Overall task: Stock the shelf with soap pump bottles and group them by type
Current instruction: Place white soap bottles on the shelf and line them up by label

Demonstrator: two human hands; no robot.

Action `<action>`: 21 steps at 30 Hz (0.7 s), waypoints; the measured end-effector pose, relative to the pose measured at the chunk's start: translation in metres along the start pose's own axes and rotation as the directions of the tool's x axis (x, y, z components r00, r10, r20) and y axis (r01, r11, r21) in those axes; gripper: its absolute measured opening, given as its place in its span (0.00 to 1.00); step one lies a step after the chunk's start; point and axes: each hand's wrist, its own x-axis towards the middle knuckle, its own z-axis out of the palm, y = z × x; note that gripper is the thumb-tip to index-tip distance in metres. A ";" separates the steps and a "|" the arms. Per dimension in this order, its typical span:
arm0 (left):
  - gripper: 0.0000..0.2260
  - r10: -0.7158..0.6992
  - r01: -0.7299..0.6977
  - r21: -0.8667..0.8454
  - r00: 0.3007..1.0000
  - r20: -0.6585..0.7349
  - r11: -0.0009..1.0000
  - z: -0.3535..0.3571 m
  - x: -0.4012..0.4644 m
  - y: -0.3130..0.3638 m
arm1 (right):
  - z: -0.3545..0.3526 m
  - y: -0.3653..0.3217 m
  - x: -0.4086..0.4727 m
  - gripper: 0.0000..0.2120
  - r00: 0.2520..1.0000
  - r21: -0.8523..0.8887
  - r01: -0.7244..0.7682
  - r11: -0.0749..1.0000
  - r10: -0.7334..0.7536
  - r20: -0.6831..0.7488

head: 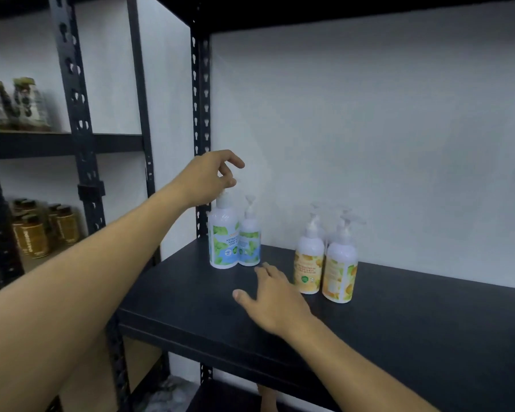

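Two green-label bottles (pixel 224 242) stand upright, touching, at the shelf's (pixel 191 292) back-left corner; left hand (pixel 211 176) loosely pinches the nearer pump from above. Right hand (pixel 275 301), relaxed and empty, has them at eleven o'clock.

green-leaf pump bottle (pixel 224 242) label "ANTIB… HAND… COOL", rest blurred

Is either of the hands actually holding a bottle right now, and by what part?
The left hand touches the pump top of the front green-label bottle; a firm hold cannot be told. The right hand holds nothing.
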 end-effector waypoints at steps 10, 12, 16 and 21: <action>0.12 -0.011 0.012 -0.015 1.000 0.024 1.000 0.009 0.028 -0.058 | 0.042 -0.008 0.048 0.51 0.949 -0.186 -0.243 0.952 0.274 0.159; 0.13 -0.006 0.007 -0.012 0.999 0.035 1.000 0.013 0.035 -0.067 | 0.046 -0.006 0.051 0.51 0.948 -0.200 -0.246 0.949 0.278 0.154; 0.13 -0.011 0.012 -0.028 0.999 0.041 1.000 0.024 0.045 -0.083 | 0.048 -0.004 0.052 0.51 0.946 -0.207 -0.246 0.947 0.281 0.161; 0.14 0.010 -0.008 -0.038 0.998 0.057 0.999 0.037 0.055 -0.096 | 0.049 -0.005 0.053 0.50 0.942 -0.220 -0.248 0.943 0.288 0.173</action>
